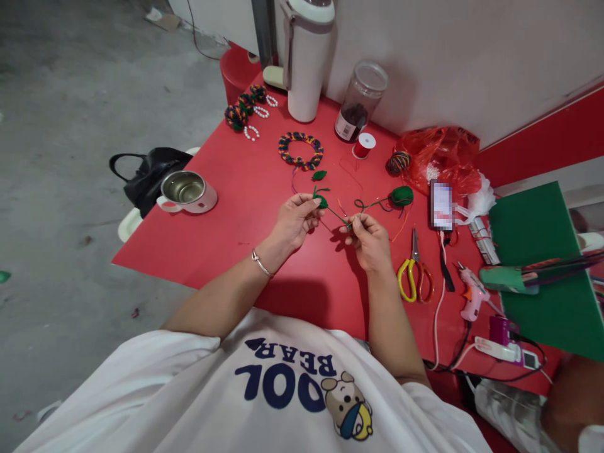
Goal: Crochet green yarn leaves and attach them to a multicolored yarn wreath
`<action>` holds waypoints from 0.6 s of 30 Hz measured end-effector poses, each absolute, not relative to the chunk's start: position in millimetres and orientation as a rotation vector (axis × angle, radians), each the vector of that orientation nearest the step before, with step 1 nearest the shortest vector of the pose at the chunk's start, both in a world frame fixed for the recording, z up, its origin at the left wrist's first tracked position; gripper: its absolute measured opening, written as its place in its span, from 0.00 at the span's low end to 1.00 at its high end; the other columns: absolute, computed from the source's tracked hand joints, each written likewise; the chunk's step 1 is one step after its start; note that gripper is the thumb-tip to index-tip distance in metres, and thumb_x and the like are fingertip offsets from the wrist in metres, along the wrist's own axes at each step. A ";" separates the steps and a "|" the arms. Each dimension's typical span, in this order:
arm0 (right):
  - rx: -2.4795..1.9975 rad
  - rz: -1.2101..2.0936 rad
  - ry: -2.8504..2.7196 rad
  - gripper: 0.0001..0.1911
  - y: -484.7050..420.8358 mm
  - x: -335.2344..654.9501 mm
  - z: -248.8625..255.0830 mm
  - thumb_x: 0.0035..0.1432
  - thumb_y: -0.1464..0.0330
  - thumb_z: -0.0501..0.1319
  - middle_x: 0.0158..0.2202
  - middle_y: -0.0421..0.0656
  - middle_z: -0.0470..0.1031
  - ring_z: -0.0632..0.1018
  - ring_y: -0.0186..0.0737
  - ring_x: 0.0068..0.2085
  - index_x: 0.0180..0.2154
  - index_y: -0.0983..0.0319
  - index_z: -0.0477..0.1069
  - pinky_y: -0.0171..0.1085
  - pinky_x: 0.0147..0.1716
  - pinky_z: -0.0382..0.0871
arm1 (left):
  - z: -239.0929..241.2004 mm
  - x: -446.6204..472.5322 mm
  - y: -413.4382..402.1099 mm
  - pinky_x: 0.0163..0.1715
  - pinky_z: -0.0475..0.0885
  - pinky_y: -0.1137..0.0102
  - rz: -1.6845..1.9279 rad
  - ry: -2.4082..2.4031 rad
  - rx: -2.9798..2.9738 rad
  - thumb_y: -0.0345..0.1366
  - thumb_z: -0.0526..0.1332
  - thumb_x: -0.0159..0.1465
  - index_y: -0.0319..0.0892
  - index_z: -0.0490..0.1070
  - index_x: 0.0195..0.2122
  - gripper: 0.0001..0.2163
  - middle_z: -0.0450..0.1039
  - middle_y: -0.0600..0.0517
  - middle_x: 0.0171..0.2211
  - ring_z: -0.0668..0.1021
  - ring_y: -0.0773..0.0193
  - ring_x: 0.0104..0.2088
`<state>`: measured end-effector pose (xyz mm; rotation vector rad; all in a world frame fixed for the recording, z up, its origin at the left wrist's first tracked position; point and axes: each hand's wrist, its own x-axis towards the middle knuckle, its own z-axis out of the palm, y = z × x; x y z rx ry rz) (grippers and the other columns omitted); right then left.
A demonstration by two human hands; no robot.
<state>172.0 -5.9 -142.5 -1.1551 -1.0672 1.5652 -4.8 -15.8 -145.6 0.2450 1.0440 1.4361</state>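
Observation:
Over the red table, my left hand pinches a small green yarn piece between thumb and fingertips. My right hand is closed on the green yarn strand that runs between both hands. From my right hand the strand leads on to a green yarn ball lying on the table to the right. A second small green yarn piece lies just beyond my left hand, below a multicoloured braided ring.
A steel mug, white thermos, clear jar, red thread spool, several braided ornaments, scissors, phone, glue gun, red plastic bag and green board surround the hands. A black bag sits off the left edge.

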 end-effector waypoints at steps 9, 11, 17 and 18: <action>-1.167 1.590 -1.055 0.20 -4.7 173.2 -146.2 0.49 0.52 0.76 0.31 0.38 0.78 0.82 0.35 0.32 0.33 0.58 0.73 0.28 0.21 0.73 | -144.9 -4.5 -15.6 0.19 0.67 0.76 1.418 1.068 0.224 0.32 0.75 0.53 0.42 0.69 0.34 0.15 0.77 0.55 0.25 0.79 0.68 0.23; -1.151 1.595 -1.067 0.20 -5.0 173.5 -147.1 0.50 0.52 0.76 0.30 0.38 0.78 0.82 0.35 0.31 0.33 0.58 0.73 0.28 0.21 0.73 | -145.0 -4.7 -15.8 0.19 0.67 0.76 1.412 1.069 0.229 0.32 0.75 0.53 0.42 0.69 0.34 0.14 0.77 0.54 0.25 0.79 0.68 0.23; -1.138 1.589 -1.097 0.21 -4.3 174.6 -149.1 0.51 0.51 0.75 0.30 0.37 0.78 0.82 0.34 0.30 0.34 0.58 0.72 0.28 0.22 0.74 | -145.0 -4.2 -16.1 0.20 0.66 0.76 1.430 1.055 0.231 0.32 0.75 0.53 0.42 0.69 0.34 0.14 0.76 0.55 0.23 0.78 0.68 0.22; -1.143 1.585 -1.107 0.21 -4.2 174.7 -149.0 0.52 0.50 0.75 0.30 0.37 0.78 0.82 0.34 0.30 0.34 0.58 0.72 0.29 0.22 0.74 | -144.9 -4.1 -16.1 0.20 0.66 0.76 1.432 1.054 0.229 0.32 0.74 0.53 0.42 0.69 0.34 0.14 0.76 0.55 0.23 0.78 0.68 0.22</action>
